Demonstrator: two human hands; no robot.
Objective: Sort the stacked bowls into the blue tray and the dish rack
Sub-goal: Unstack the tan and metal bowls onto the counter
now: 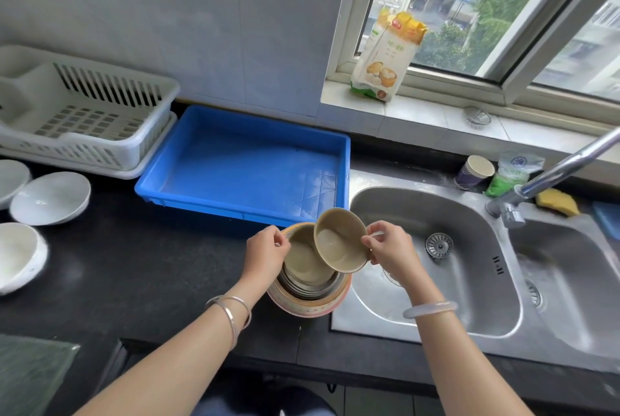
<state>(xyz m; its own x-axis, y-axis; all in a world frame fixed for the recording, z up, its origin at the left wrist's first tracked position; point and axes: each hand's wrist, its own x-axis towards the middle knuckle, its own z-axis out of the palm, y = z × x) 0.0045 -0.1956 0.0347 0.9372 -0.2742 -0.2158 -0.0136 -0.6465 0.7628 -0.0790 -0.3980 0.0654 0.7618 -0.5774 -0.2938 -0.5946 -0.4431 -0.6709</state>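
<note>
A stack of nested bowls (310,294) stands on the black counter at the sink's left edge, with a tan bowl on top and a patterned pink bowl outermost. My right hand (391,249) grips the rim of a small tan bowl (340,241), lifted and tilted above the stack. My left hand (266,253) pinches the stack's left rim. The blue tray (188,164) lies just behind the stack with nothing in it. The white dish rack (100,154) sits far left, also holding nothing.
Three white bowls (50,192) lie on the counter at the left. A double steel sink (463,248) with a faucet (550,174) is on the right, with a paper cup (473,172), a green bag and a yellow sponge (557,202) behind it. A flour bag (385,56) stands on the windowsill.
</note>
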